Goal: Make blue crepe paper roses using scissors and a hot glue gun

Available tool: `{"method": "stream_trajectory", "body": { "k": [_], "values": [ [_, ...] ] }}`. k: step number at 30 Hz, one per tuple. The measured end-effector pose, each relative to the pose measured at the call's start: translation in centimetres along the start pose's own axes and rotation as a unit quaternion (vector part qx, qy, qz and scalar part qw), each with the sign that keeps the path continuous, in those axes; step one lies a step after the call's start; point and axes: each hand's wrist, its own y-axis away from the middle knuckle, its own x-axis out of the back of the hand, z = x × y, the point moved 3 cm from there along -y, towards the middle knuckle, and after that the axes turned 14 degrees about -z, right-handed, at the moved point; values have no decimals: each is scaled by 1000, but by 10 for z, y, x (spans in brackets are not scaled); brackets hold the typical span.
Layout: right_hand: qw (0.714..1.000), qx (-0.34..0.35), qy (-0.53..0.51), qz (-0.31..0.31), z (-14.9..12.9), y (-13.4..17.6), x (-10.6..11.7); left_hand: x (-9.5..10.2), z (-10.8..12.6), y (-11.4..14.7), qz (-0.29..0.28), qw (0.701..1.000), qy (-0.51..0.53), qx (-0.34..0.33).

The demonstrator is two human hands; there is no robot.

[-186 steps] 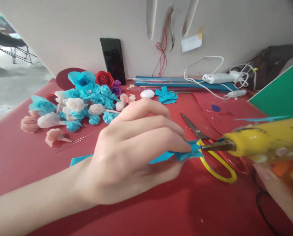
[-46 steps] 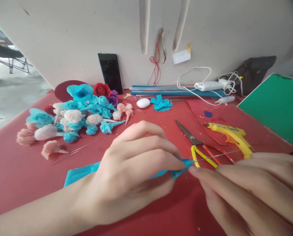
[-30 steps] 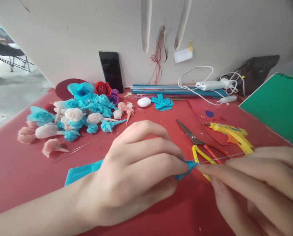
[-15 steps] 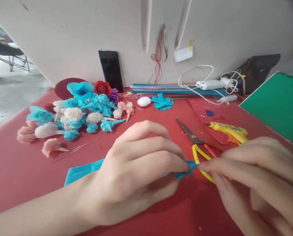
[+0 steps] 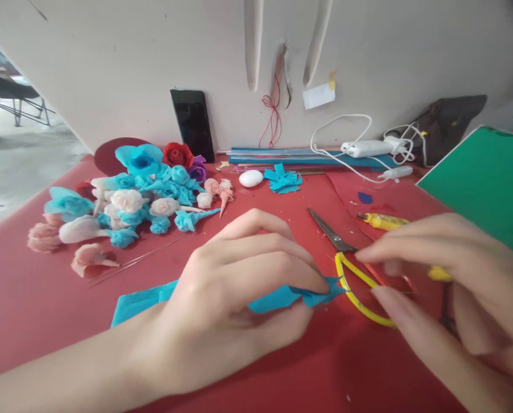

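Observation:
My left hand (image 5: 234,292) is closed on a strip of blue crepe paper (image 5: 273,299). The strip's gathered, pointed end sticks out past the fingertips, while its flat other end trails beneath my wrist. To the right, my right hand (image 5: 484,287) hovers with thumb and forefinger apart, and I see nothing between them. Its fingertips are close to the yellow and red handles of the scissors (image 5: 342,246), which lie on the red table. Part of the scissors' handles is hidden behind my right hand.
Paper flowers (image 5: 129,201) are heaped at the left, near thin wires (image 5: 131,261). A phone (image 5: 191,123) leans against the wall. Behind my hands are a white egg-shaped object (image 5: 251,178) and blue scraps (image 5: 284,179). A glue gun (image 5: 383,221) and a green board (image 5: 484,183) are at the right.
My right fingers have let go of the paper's pointed tip and moved up and right, spreading apart. They now cover more of the glue gun. My left hand stays nearly still.

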Motion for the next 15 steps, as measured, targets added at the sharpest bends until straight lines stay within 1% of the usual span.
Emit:
{"method": "stream_trajectory", "body": {
  "k": [3,5,8,11,15],
  "values": [
    [998,-8,-32,-48,3,-1,-4,-2,-1,1,1,999,42,22],
    [998,19,-29,-61,0,-3,-5,-3,-2,0,4,997,66,26],
    [997,45,-33,-56,-6,-5,-6,-6,-5,-1,18,994,95,49],
    [996,40,-63,-50,-7,-7,-7,-9,-7,-1,32,988,129,80],
    [995,50,-75,-50,-9,-10,-6,-11,-9,-1,27,981,170,92]
  ]
}}
